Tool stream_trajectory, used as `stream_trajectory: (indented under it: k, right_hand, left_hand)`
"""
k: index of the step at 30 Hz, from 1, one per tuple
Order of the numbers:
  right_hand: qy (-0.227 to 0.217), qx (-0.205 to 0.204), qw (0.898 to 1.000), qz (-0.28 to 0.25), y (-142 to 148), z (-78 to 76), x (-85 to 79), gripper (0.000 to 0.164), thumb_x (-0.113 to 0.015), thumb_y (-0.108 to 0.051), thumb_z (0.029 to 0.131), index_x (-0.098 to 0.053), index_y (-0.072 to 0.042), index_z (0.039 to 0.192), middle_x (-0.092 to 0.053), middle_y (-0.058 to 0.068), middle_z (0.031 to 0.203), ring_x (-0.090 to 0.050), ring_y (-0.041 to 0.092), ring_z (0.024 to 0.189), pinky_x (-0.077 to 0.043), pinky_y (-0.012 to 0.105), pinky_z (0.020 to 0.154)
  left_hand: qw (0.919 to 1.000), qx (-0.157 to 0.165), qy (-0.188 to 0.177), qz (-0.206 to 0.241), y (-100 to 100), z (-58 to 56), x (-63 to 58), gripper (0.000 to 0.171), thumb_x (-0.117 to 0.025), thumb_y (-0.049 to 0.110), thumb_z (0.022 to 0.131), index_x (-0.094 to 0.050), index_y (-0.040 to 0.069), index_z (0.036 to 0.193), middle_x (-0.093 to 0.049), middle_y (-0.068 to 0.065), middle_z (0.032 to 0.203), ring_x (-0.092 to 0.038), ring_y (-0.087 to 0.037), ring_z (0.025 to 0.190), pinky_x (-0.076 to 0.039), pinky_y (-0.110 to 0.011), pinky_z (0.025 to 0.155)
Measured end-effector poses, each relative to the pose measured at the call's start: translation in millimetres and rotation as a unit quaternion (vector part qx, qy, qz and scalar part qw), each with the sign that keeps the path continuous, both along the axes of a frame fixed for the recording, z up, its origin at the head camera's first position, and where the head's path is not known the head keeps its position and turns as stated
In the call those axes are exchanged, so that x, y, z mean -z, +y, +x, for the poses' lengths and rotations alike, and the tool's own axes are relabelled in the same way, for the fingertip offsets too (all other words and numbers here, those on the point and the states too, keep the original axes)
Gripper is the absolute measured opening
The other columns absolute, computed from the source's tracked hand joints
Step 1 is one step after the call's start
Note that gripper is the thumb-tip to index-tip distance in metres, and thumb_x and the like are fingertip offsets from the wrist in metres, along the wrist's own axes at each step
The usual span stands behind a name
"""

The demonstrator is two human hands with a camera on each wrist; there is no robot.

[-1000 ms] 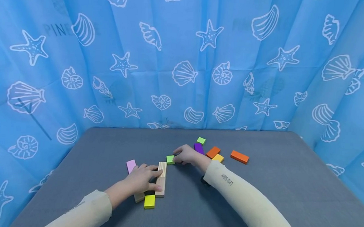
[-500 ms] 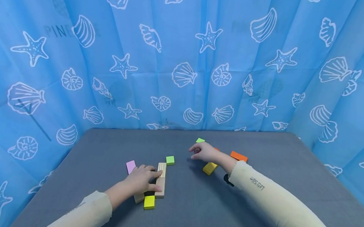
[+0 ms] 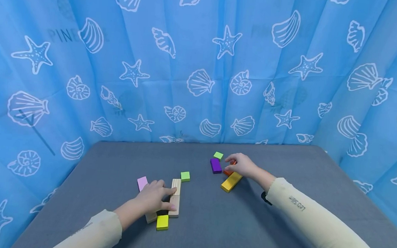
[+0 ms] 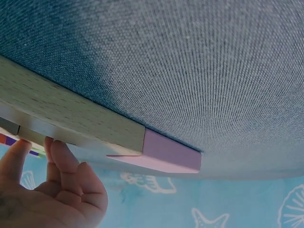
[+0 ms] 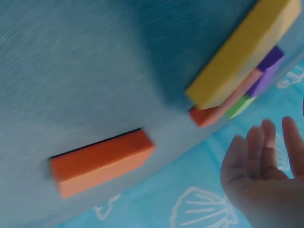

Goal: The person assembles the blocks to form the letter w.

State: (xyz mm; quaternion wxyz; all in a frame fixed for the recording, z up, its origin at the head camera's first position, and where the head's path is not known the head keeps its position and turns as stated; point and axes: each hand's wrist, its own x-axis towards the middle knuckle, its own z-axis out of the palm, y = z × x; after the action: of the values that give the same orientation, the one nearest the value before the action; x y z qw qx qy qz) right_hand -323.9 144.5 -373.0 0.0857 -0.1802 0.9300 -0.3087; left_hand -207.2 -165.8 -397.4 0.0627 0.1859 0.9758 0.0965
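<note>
My left hand (image 3: 153,196) rests over a cluster of blocks, thumb and fingertips touching the plain wooden blocks (image 3: 175,206). Another wooden block (image 4: 85,114) lies under that hand, end to end with a pink block (image 4: 171,151). By the thumb are a dark block (image 3: 162,212), mostly covered, and a yellow block (image 3: 162,222). My right hand (image 3: 245,166) hovers with bent, parted fingers above an orange block (image 3: 227,172), partly hidden by it. Nothing is seen held in it. An amber block (image 3: 231,182) and a purple block (image 3: 215,166) lie close by.
A light green block (image 3: 185,176) touches or nearly touches the far end of the wooden row. Another green block (image 3: 218,155) sits behind the purple one. A second orange block (image 5: 102,161) lies apart on the grey table (image 3: 281,227). A blue shell-print curtain (image 3: 199,112) closes the back.
My right hand has left the light green block by the wooden row and moved right to above the orange block. My left hand has stayed in place.
</note>
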Motion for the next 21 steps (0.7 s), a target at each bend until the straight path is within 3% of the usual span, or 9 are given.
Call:
stream_trajectory:
  k: [6,12,17,21]
  right_hand:
    - [0.025,0.039,0.998,0.039,10.1,-7.7,7.7,0.043,-0.069,-0.017,0.091,-0.059,0.011,0.122,-0.057,0.027,0.118,-0.054,0.039,0.109,-0.047,0.048,0.090]
    - [-0.011,0.075,0.993,0.090,13.8,-13.5,11.4,0.064,-0.070,-0.035,0.089,-0.054,0.015,0.126,-0.054,0.029,0.122,-0.046,0.039,0.107,-0.043,0.048,0.091]
    - [-0.032,0.097,0.986,0.130,15.0,-18.0,16.5,0.066,-0.070,-0.045,0.087,-0.059,0.012,0.117,-0.058,0.023,0.110,-0.045,0.036,0.098,-0.041,0.047,0.084]
    - [-0.037,0.099,0.986,0.126,15.1,-23.7,20.9,0.062,-0.072,-0.043,0.086,-0.061,0.010,0.116,-0.058,0.019,0.108,-0.044,0.035,0.097,-0.039,0.048,0.083]
  left_hand:
    - [0.9999,-0.005,-0.014,-0.002,-0.3,-1.9,1.3,0.067,-0.075,0.051,0.078,-0.060,0.019,0.136,-0.048,-0.003,0.085,-0.040,-0.017,0.075,-0.033,-0.033,0.064]
    - [0.9996,-0.012,-0.025,-0.004,-0.5,-3.4,2.7,0.067,-0.075,0.050,0.079,-0.059,0.020,0.137,-0.057,-0.007,0.094,-0.044,-0.018,0.078,-0.039,-0.034,0.066]
    - [0.9997,-0.009,-0.024,-0.001,-0.9,-4.0,3.9,0.067,-0.075,0.050,0.079,-0.059,0.020,0.137,-0.061,-0.012,0.105,-0.048,-0.019,0.083,-0.044,-0.037,0.071]
    - [0.9998,-0.008,-0.019,0.001,-1.7,-4.9,5.3,0.068,-0.075,0.050,0.078,-0.059,0.020,0.137,-0.061,-0.012,0.105,-0.049,-0.019,0.083,-0.045,-0.037,0.071]
